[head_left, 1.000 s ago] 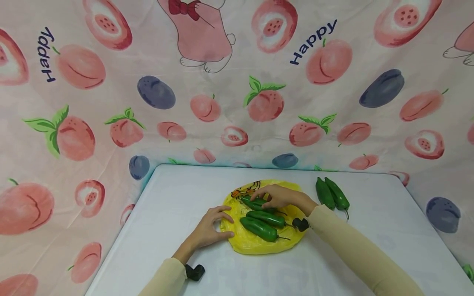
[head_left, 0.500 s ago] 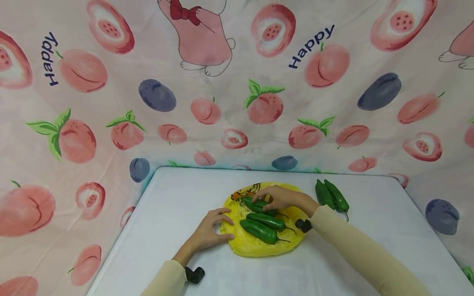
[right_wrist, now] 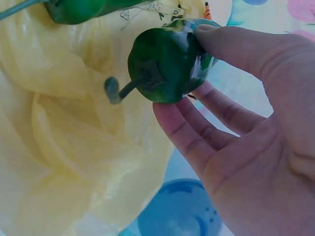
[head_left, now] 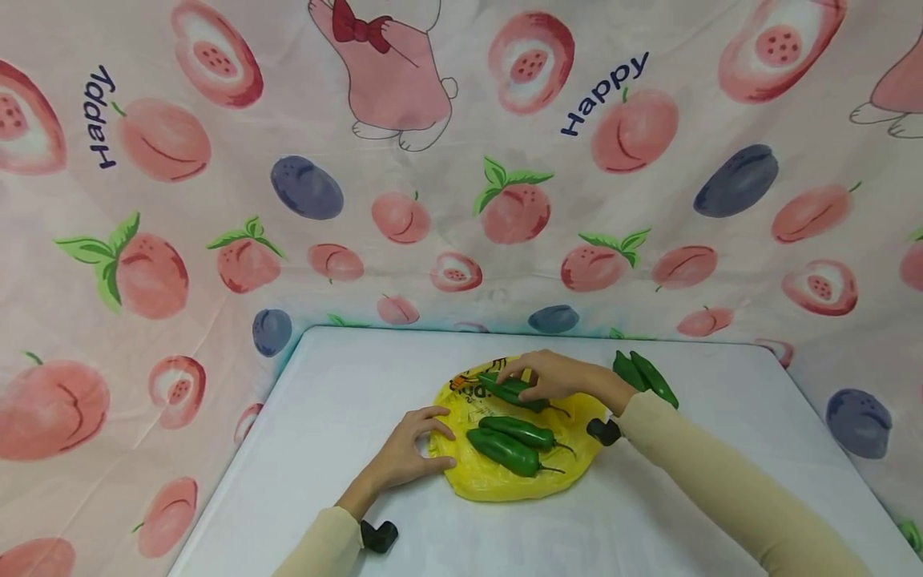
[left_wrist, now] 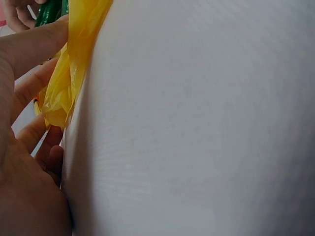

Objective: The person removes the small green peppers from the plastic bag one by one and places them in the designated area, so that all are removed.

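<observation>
My right hand [head_left: 555,375] holds a green chili pepper [right_wrist: 160,64] between thumb and fingers, its curved stem pointing away from the palm. The pepper is over the far part of a yellow plastic bag [head_left: 490,487] that lies flat. Two more green peppers [head_left: 505,451] lie side by side on the bag, stems to the right. At the bag's left edge my left hand [head_left: 407,449] is spread, thumb and fingers apart, the fingertips touching the plastic. In the left wrist view, crumpled yellow plastic [left_wrist: 74,73] shows by the fingers of that hand.
Two other green peppers [head_left: 652,379] lie on the white table [head_left: 346,377] right of the bag, partly behind the right forearm. A fruit-print cloth [head_left: 447,224] hangs behind and beside the table. Each wrist wears a small black device [head_left: 378,535].
My right hand has lifted the pepper and shifted it slightly up and right, showing more print on the bag. The left hand has stayed in place.
</observation>
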Tool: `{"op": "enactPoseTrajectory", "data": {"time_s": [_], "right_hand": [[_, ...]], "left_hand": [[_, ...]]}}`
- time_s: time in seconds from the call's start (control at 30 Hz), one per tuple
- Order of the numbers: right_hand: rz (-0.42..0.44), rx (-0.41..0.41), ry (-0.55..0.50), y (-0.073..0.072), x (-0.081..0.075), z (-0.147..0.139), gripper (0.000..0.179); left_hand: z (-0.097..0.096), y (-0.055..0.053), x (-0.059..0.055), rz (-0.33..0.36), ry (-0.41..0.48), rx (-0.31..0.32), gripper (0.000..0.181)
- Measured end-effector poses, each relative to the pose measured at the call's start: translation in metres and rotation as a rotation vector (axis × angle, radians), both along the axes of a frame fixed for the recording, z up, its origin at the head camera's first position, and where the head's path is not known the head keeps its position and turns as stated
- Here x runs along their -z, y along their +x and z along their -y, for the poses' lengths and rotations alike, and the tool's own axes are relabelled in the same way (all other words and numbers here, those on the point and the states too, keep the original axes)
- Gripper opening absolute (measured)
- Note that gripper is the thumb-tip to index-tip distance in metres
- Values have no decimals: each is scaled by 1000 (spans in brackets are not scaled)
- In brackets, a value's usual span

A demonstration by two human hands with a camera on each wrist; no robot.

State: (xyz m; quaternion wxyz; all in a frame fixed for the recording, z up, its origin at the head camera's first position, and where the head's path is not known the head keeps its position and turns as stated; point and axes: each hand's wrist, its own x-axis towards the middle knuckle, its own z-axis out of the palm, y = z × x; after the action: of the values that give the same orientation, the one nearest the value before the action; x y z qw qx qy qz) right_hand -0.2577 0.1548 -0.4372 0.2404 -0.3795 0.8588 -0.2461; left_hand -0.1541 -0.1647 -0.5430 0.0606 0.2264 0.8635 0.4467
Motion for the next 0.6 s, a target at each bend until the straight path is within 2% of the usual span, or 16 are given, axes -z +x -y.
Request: {"op": "enactPoseTrajectory", "data": {"time_s": [0.13, 0.3, 0.6], "right_hand": [[-26, -5, -25, 2, -10, -4, 41], [-57, 27, -54, 2, -19, -7, 41], [-103, 81, -151, 3, -21, -6, 44]], "left_hand": [[0, 0, 0, 3, -2, -1, 27], [-1, -1, 0, 8, -9, -4, 27], [0, -2, 0, 16, -3, -8, 28]]}}
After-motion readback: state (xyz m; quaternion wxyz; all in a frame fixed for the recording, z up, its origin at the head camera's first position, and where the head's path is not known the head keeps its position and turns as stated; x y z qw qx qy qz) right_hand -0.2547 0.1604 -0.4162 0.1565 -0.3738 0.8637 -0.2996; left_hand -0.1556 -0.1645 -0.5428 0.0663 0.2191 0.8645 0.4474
